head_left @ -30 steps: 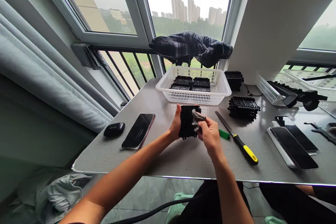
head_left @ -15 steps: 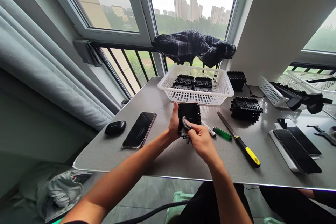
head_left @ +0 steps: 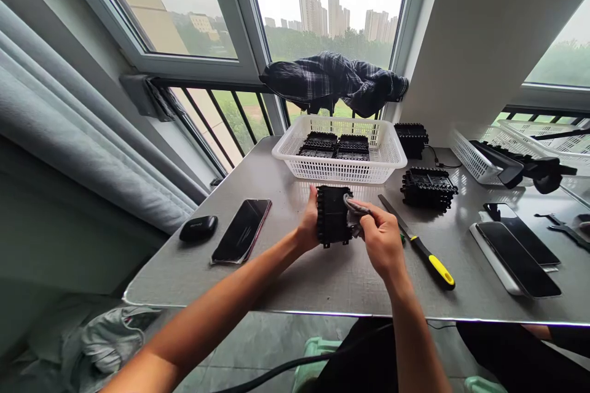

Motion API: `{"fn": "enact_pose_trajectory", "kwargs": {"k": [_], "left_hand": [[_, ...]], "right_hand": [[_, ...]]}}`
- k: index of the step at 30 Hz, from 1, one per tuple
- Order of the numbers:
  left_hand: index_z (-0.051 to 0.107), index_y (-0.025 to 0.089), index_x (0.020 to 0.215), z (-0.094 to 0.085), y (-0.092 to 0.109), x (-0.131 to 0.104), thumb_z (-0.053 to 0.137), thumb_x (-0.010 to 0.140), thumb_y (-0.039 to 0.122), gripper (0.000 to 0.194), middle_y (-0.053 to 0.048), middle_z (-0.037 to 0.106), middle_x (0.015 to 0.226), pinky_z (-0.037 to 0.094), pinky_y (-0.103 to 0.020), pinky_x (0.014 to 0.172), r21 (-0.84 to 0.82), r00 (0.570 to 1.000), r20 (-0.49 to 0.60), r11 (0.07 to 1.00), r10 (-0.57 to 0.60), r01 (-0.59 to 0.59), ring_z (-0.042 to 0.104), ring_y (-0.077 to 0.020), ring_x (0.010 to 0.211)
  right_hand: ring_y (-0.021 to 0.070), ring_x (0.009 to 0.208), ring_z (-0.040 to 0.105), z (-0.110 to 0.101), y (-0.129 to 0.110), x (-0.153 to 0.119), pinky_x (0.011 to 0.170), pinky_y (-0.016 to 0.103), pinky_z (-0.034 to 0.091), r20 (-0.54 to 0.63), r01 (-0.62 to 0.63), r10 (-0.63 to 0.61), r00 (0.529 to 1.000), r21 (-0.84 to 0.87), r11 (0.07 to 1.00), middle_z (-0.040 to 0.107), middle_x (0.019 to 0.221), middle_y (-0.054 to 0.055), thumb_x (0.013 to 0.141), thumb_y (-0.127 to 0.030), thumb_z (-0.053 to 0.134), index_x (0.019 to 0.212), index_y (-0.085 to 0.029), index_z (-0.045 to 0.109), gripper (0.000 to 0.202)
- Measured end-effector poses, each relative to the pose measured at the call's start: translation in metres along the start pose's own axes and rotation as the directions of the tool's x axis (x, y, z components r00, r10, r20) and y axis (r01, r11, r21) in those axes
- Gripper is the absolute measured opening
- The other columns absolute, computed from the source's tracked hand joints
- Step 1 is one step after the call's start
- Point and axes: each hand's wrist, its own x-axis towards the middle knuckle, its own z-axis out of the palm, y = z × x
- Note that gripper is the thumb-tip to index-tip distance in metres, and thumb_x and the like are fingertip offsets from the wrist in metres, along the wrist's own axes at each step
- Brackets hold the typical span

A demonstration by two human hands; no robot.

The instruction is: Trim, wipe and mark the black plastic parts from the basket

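Note:
My left hand (head_left: 309,224) grips the left side of a black plastic panel with toothed edges (head_left: 332,215), its thumb pointing up along the side. The panel is held raised above the near part of the table, its flat face towards me. In my right hand (head_left: 381,236) is a bunched grey cloth (head_left: 356,207), pinched between the fingers and pressed to the panel's right edge. Just beyond the hands stands a white plastic basket (head_left: 341,172) with several similar black panels (head_left: 318,146) inside.
A file with a yellow-and-black handle (head_left: 433,263) lies right of my hands. Stacked black panels (head_left: 428,187) stand behind it. Phones (head_left: 519,258) and wrenches (head_left: 569,234) are at the right; another phone (head_left: 242,230) and a black case (head_left: 198,229) at the left. A green lighter (head_left: 402,238) is mostly hidden.
The cloth in my right hand has moved from the panel's lower left face to its right edge. The panel has turned slightly, and my right hand now covers the marker and most of the lighter.

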Motion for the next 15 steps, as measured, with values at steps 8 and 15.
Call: {"fn": "enact_pose_trajectory", "kwargs": {"k": [8, 15], "left_hand": [[0.071, 0.013, 0.085, -0.004, -0.015, -0.001, 0.049, 0.072, 0.08, 0.072, -0.008, 0.072, 0.076, 0.055, -0.029, 0.071, 0.069, 0.994, -0.025, 0.991, -0.111, 0.112, 0.069, -0.0201, 0.071], [0.069, 0.01, 0.104, 0.0, 0.007, 0.0, 0.038, 0.085, 0.072, 0.072, -0.011, 0.074, 0.081, 0.056, -0.037, 0.074, -0.001, 0.994, -0.101, 0.999, 0.05, -0.05, 0.069, -0.023, 0.073]], "right_hand": [[0.0215, 0.091, 0.067, 0.019, -0.009, -0.006, 0.079, 0.03, 0.048, 0.24, 0.204, -0.075, 0.968, -0.574, 0.793, 0.072, 0.105, 0.005, 0.087, -0.014, 0.042, 0.142, -0.031, 0.048, 0.057], [0.0231, 0.093, 0.068, 0.023, -0.02, -0.018, 0.077, 0.031, 0.047, 0.437, 0.249, 0.081, 0.896, -0.644, 0.724, 0.074, 0.106, 0.005, 0.089, -0.019, 0.046, 0.135, -0.032, 0.056, 0.049]]}}
